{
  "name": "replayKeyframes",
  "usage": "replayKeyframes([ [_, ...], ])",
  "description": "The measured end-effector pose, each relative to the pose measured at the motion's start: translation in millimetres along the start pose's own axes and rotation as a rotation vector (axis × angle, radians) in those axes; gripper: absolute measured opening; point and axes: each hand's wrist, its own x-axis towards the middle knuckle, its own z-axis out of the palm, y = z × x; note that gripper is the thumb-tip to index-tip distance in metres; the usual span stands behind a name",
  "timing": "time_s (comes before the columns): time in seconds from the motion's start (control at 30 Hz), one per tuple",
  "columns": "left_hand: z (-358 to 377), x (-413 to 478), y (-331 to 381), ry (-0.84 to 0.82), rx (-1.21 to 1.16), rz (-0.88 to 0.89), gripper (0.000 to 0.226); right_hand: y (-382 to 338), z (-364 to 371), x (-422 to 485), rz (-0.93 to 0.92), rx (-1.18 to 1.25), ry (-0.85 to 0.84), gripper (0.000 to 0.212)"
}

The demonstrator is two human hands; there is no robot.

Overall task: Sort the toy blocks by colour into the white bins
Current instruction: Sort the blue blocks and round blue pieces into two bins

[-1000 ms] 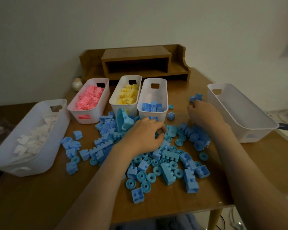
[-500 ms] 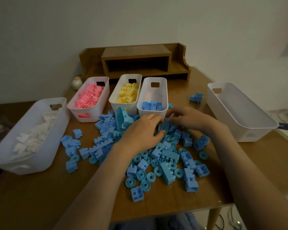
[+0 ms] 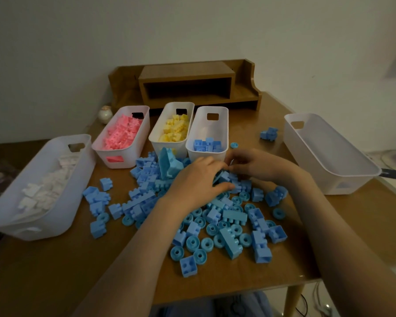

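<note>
Right, the blue blocks [image 3: 234, 216] lie in a loose heap of studded bricks and round rings on the table [image 3: 55, 271], just in front of the white bin [image 3: 223, 126] holding a few more. The left hand [image 3: 197, 181] sits at the heap's far edge, fingers and thumb curled round one of the blocks. The right hand [image 3: 258, 165] meets it, fingers curled, though whether they grip anything is hidden.
</note>
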Motion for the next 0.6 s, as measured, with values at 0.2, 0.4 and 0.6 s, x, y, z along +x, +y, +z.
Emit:
replayKeyframes([
  [0.2, 1.3, 0.2, -1.1, 0.086, 0.0, 0.049, 0.028, 1.8, -1.7, 0.0, -0.006, -0.069, 0.017, 0.013],
  [0.4, -3.8, -4.6, 3.9, 0.225, -0.011, 0.088, 0.015, 1.4, -1.0, -1.0, 0.009, -0.124, -0.039, 0.018],
  [0.6, -7.2, -4.9, 6.3, 0.271, 0.026, 0.056, 0.015, -3.1, -3.0, -6.4, 0.023, -0.125, -0.046, 0.027],
])
